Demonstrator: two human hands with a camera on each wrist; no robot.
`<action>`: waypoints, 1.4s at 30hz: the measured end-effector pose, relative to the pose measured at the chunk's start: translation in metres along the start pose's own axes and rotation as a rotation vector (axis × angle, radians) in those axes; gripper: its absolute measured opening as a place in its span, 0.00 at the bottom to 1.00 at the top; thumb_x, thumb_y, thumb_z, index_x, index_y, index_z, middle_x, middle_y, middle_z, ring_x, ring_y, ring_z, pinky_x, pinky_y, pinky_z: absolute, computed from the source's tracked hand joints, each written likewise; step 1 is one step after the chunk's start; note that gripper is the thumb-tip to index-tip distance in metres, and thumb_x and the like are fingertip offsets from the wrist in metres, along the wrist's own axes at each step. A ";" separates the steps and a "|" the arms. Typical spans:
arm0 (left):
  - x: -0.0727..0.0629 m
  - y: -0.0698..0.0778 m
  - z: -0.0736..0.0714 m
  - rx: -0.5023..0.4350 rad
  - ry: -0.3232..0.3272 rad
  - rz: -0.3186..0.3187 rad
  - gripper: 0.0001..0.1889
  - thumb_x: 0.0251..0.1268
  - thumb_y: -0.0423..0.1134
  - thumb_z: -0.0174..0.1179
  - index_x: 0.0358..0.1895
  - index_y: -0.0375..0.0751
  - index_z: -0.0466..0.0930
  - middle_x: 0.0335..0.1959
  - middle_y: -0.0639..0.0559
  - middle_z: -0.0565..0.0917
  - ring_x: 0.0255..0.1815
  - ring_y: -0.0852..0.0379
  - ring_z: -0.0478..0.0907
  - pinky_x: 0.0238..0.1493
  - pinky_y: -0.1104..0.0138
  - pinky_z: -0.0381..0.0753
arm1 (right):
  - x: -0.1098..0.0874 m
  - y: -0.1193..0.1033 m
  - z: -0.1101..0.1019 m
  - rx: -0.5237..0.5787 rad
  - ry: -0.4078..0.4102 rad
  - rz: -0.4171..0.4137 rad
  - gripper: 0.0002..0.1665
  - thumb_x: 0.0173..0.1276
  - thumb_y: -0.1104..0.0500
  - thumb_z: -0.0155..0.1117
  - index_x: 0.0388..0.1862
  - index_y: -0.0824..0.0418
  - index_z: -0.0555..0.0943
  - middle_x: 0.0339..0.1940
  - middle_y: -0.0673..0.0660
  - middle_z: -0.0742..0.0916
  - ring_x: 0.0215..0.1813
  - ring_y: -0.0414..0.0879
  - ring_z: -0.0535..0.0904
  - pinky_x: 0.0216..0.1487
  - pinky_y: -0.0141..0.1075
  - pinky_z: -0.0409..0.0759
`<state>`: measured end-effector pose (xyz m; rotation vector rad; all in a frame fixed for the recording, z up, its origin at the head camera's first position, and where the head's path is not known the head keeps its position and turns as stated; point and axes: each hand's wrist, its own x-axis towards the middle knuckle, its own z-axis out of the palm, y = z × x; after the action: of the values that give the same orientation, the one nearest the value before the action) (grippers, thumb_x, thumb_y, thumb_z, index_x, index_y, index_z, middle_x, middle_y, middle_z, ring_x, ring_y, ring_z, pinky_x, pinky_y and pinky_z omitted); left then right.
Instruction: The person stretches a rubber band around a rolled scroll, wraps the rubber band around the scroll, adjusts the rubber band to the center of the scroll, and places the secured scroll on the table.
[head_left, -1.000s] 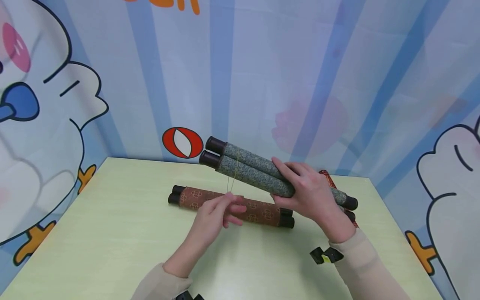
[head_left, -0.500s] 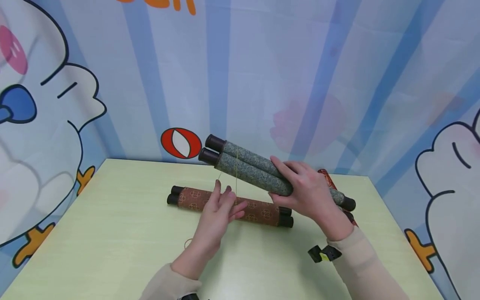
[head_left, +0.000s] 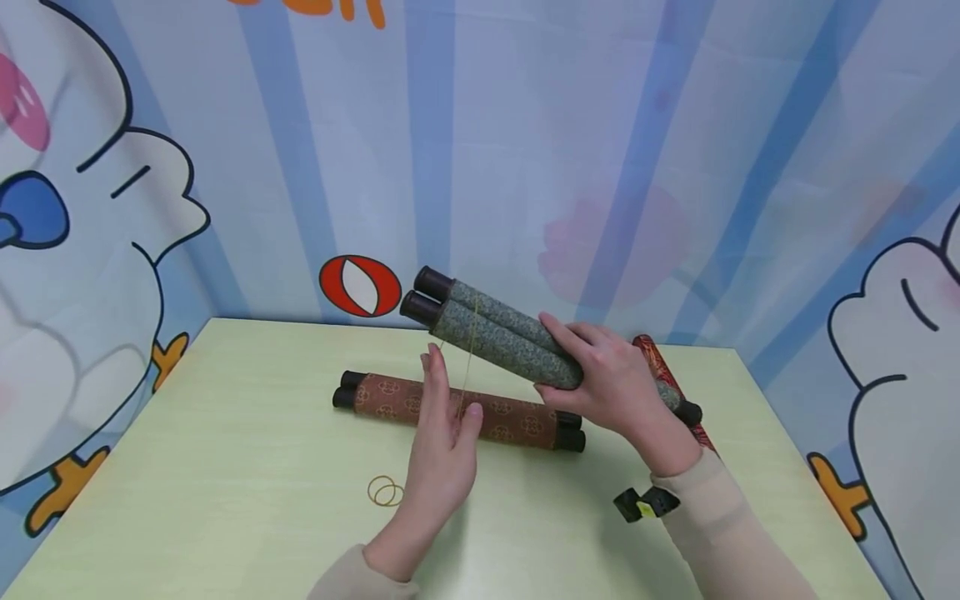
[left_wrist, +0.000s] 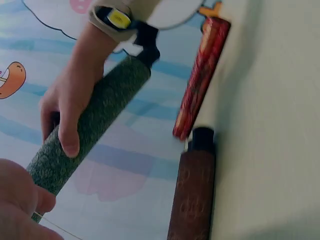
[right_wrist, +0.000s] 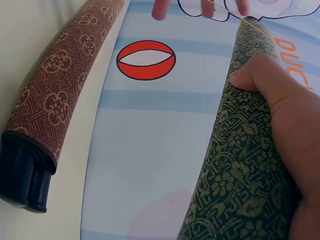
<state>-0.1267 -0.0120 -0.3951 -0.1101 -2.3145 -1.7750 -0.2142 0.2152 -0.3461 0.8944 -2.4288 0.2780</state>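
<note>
A grey-green patterned scroll (head_left: pixel 498 337), rolled from both ends into two side-by-side rolls with dark end knobs, is held tilted above the table. My right hand (head_left: pixel 611 379) grips it right of its middle, thumb on the near side. Around its left part runs a thin yellowish rubber band (head_left: pixel 472 354), stretched down to my left hand (head_left: pixel 442 458). The left fingers are extended, thumb apart, with the band drawn over them; exactly which fingers bear it is hidden. Beneath, a brown scroll (head_left: pixel 517 422) with a flower pattern lies on the table.
A red patterned scroll (head_left: pixel 660 367) lies at the right, partly behind the right hand. Loose rubber bands (head_left: pixel 386 492) lie on the table (head_left: pixel 225 433) left of my left wrist. A printed cloth backdrop (head_left: pixel 495 150) stands behind the table.
The left hand has gone from pinching the band to spreading it on straightened fingers, turning more upright. Loose bands have come into sight beside its wrist. The right hand's grip stays the same.
</note>
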 end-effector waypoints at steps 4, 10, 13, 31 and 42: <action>-0.001 -0.002 -0.002 0.218 0.037 0.094 0.43 0.85 0.35 0.53 0.90 0.59 0.37 0.90 0.48 0.32 0.86 0.33 0.53 0.36 0.57 0.87 | 0.000 0.001 0.000 0.017 -0.008 0.008 0.52 0.58 0.42 0.82 0.79 0.57 0.75 0.54 0.65 0.88 0.49 0.61 0.88 0.39 0.53 0.89; -0.001 -0.014 -0.007 0.510 0.192 0.354 0.41 0.77 0.26 0.60 0.87 0.56 0.58 0.90 0.39 0.40 0.77 0.28 0.70 0.33 0.63 0.88 | -0.001 0.003 0.001 0.034 -0.018 0.014 0.52 0.58 0.42 0.82 0.80 0.56 0.75 0.54 0.65 0.88 0.47 0.60 0.87 0.37 0.53 0.88; -0.001 -0.021 -0.011 0.622 0.267 0.490 0.48 0.66 0.18 0.63 0.85 0.59 0.63 0.90 0.41 0.41 0.84 0.25 0.54 0.62 0.40 0.84 | -0.001 0.003 0.002 0.045 -0.022 0.009 0.52 0.58 0.42 0.82 0.79 0.56 0.75 0.54 0.64 0.88 0.46 0.59 0.87 0.38 0.53 0.88; 0.025 -0.014 -0.035 0.702 0.400 0.891 0.42 0.74 0.16 0.52 0.84 0.58 0.66 0.90 0.46 0.48 0.88 0.34 0.49 0.70 0.25 0.64 | -0.002 -0.003 0.003 0.080 0.013 -0.034 0.51 0.57 0.44 0.83 0.78 0.57 0.77 0.52 0.63 0.88 0.43 0.56 0.87 0.38 0.50 0.88; 0.050 -0.011 -0.046 0.685 0.544 1.138 0.29 0.80 0.22 0.53 0.77 0.51 0.76 0.85 0.47 0.63 0.82 0.37 0.64 0.69 0.35 0.75 | 0.000 -0.009 0.002 0.050 0.035 -0.075 0.51 0.57 0.43 0.83 0.78 0.56 0.77 0.52 0.62 0.88 0.46 0.56 0.87 0.38 0.49 0.89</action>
<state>-0.1712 -0.0631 -0.3830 -0.5865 -1.7019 -0.3683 -0.2087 0.2075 -0.3482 0.9925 -2.3599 0.3252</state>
